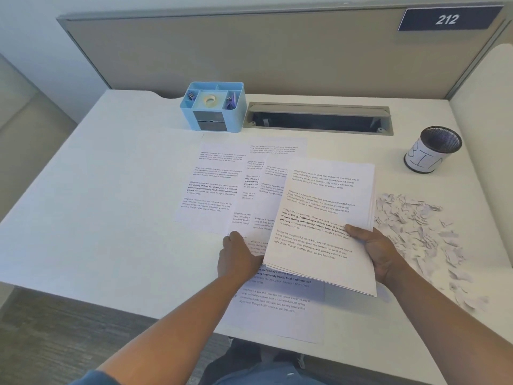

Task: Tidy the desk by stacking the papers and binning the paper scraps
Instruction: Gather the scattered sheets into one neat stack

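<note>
My right hand (380, 254) grips a thin stack of printed papers (322, 223) by its right edge, thumb on top, and holds it tilted above the desk. My left hand (238, 257) rests on a loose printed sheet (249, 226) lying flat beside the stack; its fingertips are hidden under the stack's left edge. More printed sheets (213, 182) lie spread and overlapping in the middle of the white desk (97, 204), and another sheet (277, 304) lies near the front edge. A pile of torn paper scraps (419, 232) covers the desk's right side. A black mesh cup labelled BIN (431, 150) stands far right.
A blue desk organiser (213, 107) with tape and clips stands at the back centre. Beside it is an open grey cable slot (319, 118). A beige partition (249, 51) with a 212 sign closes the back. The desk's front edge runs close to my body.
</note>
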`<state>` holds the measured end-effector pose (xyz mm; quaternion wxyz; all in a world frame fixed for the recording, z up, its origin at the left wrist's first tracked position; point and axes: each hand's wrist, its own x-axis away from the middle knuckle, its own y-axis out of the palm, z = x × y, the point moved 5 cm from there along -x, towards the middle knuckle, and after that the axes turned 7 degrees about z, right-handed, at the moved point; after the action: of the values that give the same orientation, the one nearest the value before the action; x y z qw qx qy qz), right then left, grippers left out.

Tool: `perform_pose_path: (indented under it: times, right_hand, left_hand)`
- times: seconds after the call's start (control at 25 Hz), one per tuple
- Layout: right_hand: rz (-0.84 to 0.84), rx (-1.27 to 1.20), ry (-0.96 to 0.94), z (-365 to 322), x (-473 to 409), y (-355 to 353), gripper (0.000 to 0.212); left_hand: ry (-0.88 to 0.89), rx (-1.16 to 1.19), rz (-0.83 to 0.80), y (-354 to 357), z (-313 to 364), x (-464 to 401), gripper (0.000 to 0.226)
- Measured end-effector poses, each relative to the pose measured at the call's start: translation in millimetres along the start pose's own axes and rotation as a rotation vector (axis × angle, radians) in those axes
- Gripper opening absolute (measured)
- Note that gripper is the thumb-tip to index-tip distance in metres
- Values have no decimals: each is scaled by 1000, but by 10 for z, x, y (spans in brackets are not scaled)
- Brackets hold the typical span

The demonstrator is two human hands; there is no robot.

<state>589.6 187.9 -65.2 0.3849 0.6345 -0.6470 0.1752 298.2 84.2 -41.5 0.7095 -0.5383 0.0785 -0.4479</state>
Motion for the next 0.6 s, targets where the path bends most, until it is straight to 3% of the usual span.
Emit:
perform_pose_path:
  times: [0.36,0.6]
  right_hand:
    - [-9,-17,-4,-21,76,62,29]
    - [-18,-17,-16,-64,76,79,30]
  left_hand:
    - [-70,81,-61,69,18,4,46]
    - [-93,207,50,-24,-106,-88,10]
